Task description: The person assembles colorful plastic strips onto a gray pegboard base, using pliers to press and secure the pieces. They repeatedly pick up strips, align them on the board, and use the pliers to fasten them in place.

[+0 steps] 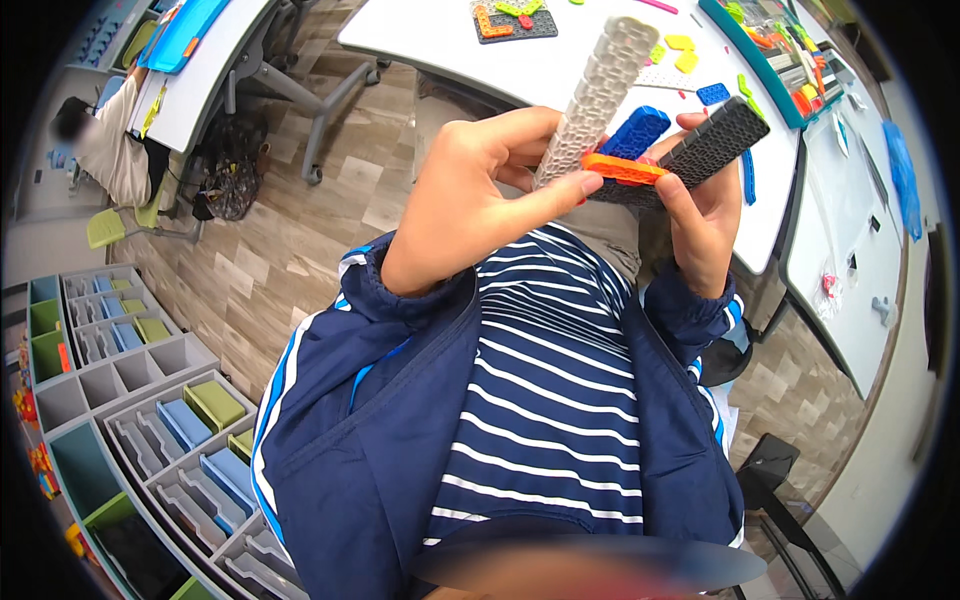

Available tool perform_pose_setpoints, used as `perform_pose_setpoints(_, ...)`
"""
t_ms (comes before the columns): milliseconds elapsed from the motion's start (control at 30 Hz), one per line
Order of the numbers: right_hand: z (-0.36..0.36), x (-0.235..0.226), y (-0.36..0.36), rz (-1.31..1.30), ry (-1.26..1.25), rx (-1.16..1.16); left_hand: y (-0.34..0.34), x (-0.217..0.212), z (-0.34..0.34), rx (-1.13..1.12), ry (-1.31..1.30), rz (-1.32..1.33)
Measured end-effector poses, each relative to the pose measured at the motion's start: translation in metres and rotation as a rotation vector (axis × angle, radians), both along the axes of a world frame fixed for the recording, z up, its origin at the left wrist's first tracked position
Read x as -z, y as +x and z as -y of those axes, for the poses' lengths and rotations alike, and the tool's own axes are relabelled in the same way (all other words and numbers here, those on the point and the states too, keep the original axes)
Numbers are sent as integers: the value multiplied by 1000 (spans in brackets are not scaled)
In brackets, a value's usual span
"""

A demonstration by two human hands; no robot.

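Observation:
Both my hands hold an assembly of plastic building pieces up over the table's near edge. My left hand has its fingers behind a long light-grey perforated plate, which stands tilted upward, and its thumb on an orange strip. My right hand grips the other side, its thumb at the strip's right end, beside a black perforated plate. A blue piece rises between the two plates, behind the orange strip. Some fingers and the joints between the pieces are hidden.
The white table carries a black plate with orange and green pieces, several loose pieces, and a teal tray of parts at right. Grey drawer units stand at left. Another person is at a side table.

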State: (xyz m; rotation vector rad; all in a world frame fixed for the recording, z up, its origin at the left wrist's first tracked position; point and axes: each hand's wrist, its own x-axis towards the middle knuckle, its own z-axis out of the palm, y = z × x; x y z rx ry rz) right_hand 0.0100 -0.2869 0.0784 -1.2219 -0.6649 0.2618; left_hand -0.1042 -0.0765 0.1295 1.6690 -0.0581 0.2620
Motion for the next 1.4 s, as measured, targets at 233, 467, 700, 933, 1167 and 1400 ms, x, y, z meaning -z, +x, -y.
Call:
perform_pose_setpoints(233,-7,-2,3,76,8,4,5,-2,-4,-63,269,159)
perform_pose_setpoints(467,-6,1,3,70,-9,56,8,0,-8,-65,290,156)
perform_pose_setpoints(700,-16,2,7,95,-51,216,48,34,-17,109,-291,23)
perform_pose_setpoints(933,-26,31,40,-283,-175,176,104,88,-49,40,-209,-263)
perform_pose_setpoints(1167,-62,60,22,-451,151,137,117,98,-46,65,-636,-75)
perform_pose_setpoints(1400,-64,64,13,-450,112,56,108,109,-37,115,-751,9)
